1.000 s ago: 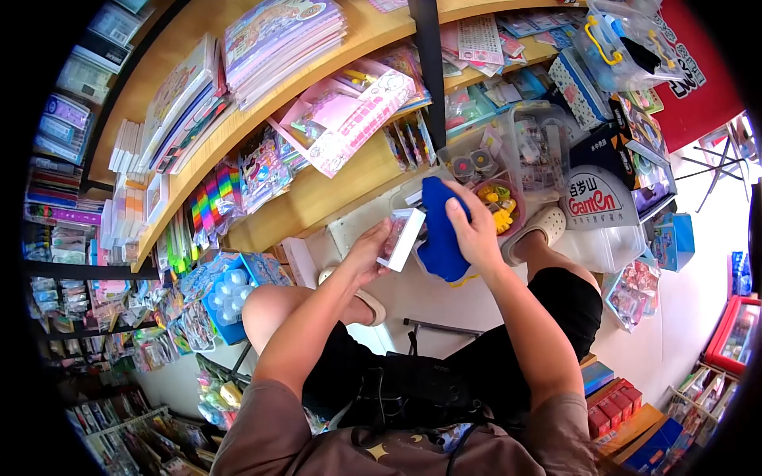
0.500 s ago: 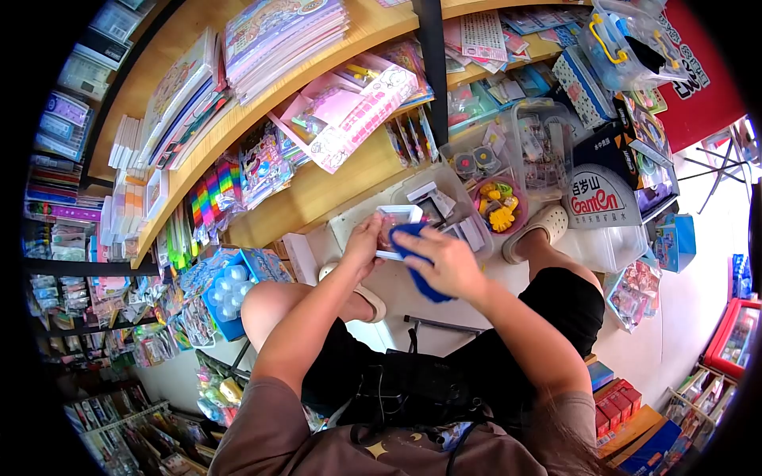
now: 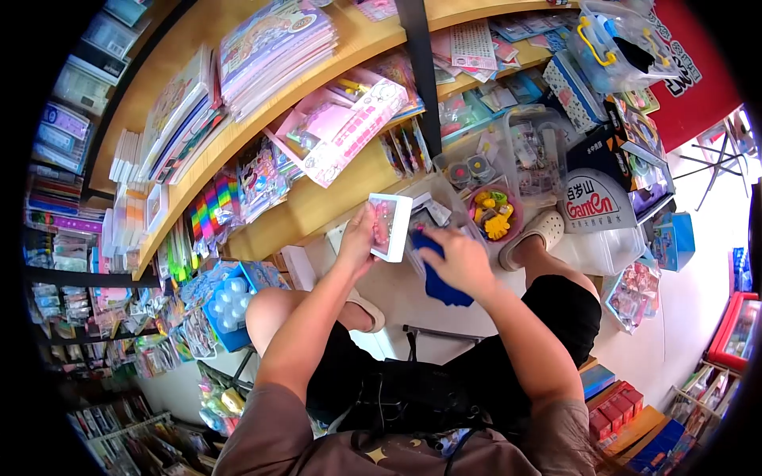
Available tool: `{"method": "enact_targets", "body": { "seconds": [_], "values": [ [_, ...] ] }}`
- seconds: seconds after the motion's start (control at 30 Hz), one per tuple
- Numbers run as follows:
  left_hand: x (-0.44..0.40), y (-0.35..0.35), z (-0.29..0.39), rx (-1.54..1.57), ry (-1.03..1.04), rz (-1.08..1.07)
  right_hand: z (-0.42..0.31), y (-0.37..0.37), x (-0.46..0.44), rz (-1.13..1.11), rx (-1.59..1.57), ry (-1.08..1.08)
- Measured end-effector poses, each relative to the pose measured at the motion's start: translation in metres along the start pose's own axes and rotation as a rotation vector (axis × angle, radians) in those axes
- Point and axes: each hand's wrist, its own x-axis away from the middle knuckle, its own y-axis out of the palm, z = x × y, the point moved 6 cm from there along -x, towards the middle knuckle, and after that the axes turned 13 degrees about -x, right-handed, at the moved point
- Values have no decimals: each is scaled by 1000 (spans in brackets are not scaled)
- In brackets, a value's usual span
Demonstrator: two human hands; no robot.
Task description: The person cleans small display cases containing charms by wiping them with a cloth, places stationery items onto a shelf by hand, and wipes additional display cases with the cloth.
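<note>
A white-framed box with a clear front and pink contents [image 3: 391,228] is gripped at its left side by my left hand [image 3: 359,238]. Just right of it, my right hand [image 3: 459,262] holds a dark blue cloth [image 3: 441,287], which hangs below the fingers. A small gap separates the cloth from the box. Behind my right hand lies a clear plastic bin [image 3: 468,218] with white and dark boxes inside, and beside it a pink round bowl [image 3: 517,224] holds yellow pieces.
Wooden shelves [image 3: 317,208] with stacked books and a pink display box [image 3: 349,131] curve ahead. A blue box [image 3: 238,305] stands by my left knee. Clear containers [image 3: 536,151] and a Ganten carton [image 3: 597,200] are at the right, near my foot in a beige clog [image 3: 544,230].
The cloth has come off the box and moved right and down with my right hand. My left hand has turned the box more upright, its clear front showing.
</note>
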Motion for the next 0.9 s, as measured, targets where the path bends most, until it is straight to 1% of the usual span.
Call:
{"method": "enact_targets", "body": {
  "seconds": [0.07, 0.13, 0.17, 0.27, 0.3, 0.4, 0.43, 0.57, 0.6, 0.67, 0.73, 0.77, 0.87, 0.9],
  "values": [
    [1, -1, -1, -22, 1, -17, 5, -19, -7, 187, -83, -15],
    [2, -1, -3, -14, -14, -61, -6, -36, -9, 272, -186, -69],
    [4, -1, -4, -9, -23, -80, -7, -39, -10, 269, -269, -65],
    [11, 1, -15, -21, -231, 9, -17, -37, -10, 286, -454, -170],
    [11, 1, -24, -37, -281, 33, -20, -33, -12, 246, -501, -201],
    [14, 10, -42, -2, -346, 13, -25, -17, -15, 76, -420, -187],
    [17, 12, -42, 17, -381, 39, -26, -12, -14, 64, -392, -146],
    [10, 2, -72, 149, -527, 108, -19, 9, -11, 76, -362, -238],
    [9, 2, -75, 192, -554, 109, -21, 12, -9, 64, -339, -216],
    [10, 5, -85, 244, -614, 72, -27, 16, -2, 95, -147, -258],
    [15, 15, -88, 254, -679, -9, -35, 20, 2, 130, -16, -361],
    [17, 19, -88, 330, -652, -69, -39, 22, 3, 148, 51, -414],
    [34, 44, -44, 362, -534, -84, -37, 43, 9, 164, 145, -588],
    [27, 40, -56, 400, -515, -186, -36, 41, 7, 124, 116, -522]
  ]
}}
